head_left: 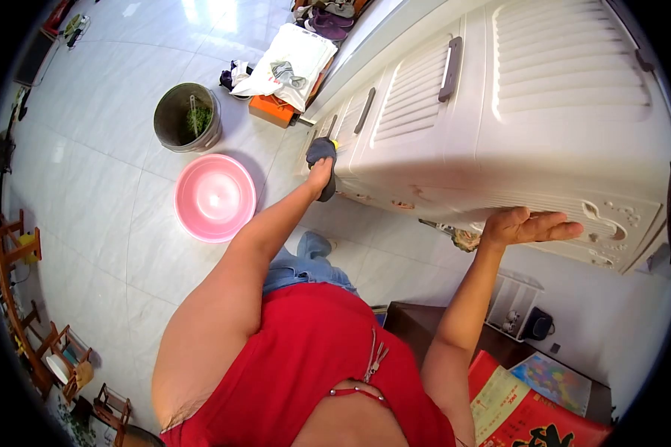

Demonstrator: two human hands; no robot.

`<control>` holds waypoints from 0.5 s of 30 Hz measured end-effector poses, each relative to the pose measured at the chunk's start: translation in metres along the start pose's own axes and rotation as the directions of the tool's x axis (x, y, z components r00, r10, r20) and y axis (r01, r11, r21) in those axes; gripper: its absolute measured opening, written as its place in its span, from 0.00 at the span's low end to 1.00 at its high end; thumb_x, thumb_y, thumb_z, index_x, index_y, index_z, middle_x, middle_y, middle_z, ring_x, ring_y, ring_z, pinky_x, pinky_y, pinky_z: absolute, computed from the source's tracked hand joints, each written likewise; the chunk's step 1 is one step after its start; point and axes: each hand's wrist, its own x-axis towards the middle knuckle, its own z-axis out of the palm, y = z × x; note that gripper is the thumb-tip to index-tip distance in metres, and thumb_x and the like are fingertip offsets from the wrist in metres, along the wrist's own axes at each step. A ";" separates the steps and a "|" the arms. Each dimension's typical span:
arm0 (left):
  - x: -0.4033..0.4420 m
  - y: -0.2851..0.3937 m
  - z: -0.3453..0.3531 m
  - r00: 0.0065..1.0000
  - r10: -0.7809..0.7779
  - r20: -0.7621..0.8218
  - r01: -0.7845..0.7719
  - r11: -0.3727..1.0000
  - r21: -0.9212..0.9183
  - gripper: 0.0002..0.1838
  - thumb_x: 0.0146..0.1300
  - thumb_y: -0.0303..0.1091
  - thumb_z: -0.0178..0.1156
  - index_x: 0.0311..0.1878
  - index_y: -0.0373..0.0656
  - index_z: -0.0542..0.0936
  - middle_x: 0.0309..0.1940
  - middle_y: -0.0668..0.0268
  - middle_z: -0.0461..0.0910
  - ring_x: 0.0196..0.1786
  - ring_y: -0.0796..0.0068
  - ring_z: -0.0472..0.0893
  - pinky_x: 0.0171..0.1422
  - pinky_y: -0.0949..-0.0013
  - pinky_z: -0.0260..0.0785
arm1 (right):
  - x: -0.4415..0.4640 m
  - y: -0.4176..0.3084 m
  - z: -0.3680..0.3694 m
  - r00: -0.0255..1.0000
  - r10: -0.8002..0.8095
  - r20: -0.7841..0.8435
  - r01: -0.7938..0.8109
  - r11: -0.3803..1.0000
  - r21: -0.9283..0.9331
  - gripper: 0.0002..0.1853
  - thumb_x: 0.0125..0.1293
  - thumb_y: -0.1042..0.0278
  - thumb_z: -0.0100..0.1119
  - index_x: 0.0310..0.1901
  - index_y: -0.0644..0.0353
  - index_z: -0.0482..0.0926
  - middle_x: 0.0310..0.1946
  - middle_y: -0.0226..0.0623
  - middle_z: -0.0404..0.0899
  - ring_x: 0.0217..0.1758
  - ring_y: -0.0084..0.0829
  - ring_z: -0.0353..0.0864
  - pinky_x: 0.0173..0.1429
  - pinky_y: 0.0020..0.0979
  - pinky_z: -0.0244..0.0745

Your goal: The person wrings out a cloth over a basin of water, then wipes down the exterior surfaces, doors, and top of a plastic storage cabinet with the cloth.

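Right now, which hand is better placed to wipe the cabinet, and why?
Probably the left hand: it holds what looks like a dark cloth by the cabinet. The right hand, farther along the cabinet, appears empty, with fingers extended.

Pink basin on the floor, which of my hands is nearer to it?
Left. Your left hand, holding a dark cloth, is just right of the pink basin in the picture; your right hand is much farther right, open by the cream cabinet.
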 end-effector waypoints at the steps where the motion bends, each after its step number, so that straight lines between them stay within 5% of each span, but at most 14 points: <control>1: 0.004 0.004 0.001 0.999 0.013 0.030 -0.013 1.000 0.009 0.25 0.70 0.45 0.45 0.54 0.31 0.75 0.56 0.43 0.74 0.62 0.44 0.70 0.66 0.58 0.60 | -0.001 0.000 0.001 1.000 0.004 0.007 -0.004 1.000 0.017 0.35 0.77 0.42 0.36 0.78 0.50 0.46 0.80 0.49 0.31 0.82 0.49 0.29 0.80 0.52 0.29; 7: 0.043 0.065 0.026 0.976 0.189 0.107 -0.190 0.982 -0.008 0.27 0.71 0.47 0.45 0.61 0.34 0.73 0.59 0.53 0.76 0.62 0.58 0.72 0.66 0.62 0.61 | -0.012 -0.003 -0.002 0.998 0.029 0.050 -0.031 0.999 0.045 0.35 0.77 0.42 0.36 0.78 0.49 0.44 0.79 0.49 0.27 0.82 0.49 0.25 0.80 0.53 0.30; 13: 0.067 0.179 0.059 0.951 -0.057 0.303 0.174 0.910 -0.375 0.26 0.66 0.54 0.52 0.54 0.40 0.78 0.54 0.58 0.79 0.55 0.69 0.76 0.61 0.73 0.64 | -0.014 -0.011 0.001 0.997 0.064 0.031 -0.067 0.993 0.100 0.35 0.78 0.44 0.37 0.78 0.49 0.43 0.80 0.47 0.28 0.82 0.48 0.28 0.80 0.52 0.35; 14: 0.065 0.187 0.059 0.955 -0.044 0.295 0.130 0.952 -0.279 0.27 0.69 0.53 0.47 0.55 0.37 0.76 0.56 0.53 0.78 0.59 0.62 0.75 0.63 0.69 0.64 | -0.014 -0.013 0.001 0.997 0.065 0.033 -0.068 0.992 0.107 0.35 0.78 0.45 0.37 0.78 0.49 0.43 0.79 0.47 0.28 0.82 0.48 0.28 0.80 0.52 0.35; 15: 0.079 0.171 0.057 0.955 0.133 0.264 -0.103 0.987 -0.123 0.28 0.70 0.53 0.45 0.57 0.36 0.75 0.58 0.51 0.76 0.62 0.59 0.74 0.65 0.67 0.63 | -0.014 -0.015 0.002 0.997 0.073 0.033 -0.077 0.990 0.115 0.34 0.78 0.45 0.36 0.78 0.49 0.43 0.79 0.47 0.28 0.82 0.48 0.28 0.80 0.52 0.36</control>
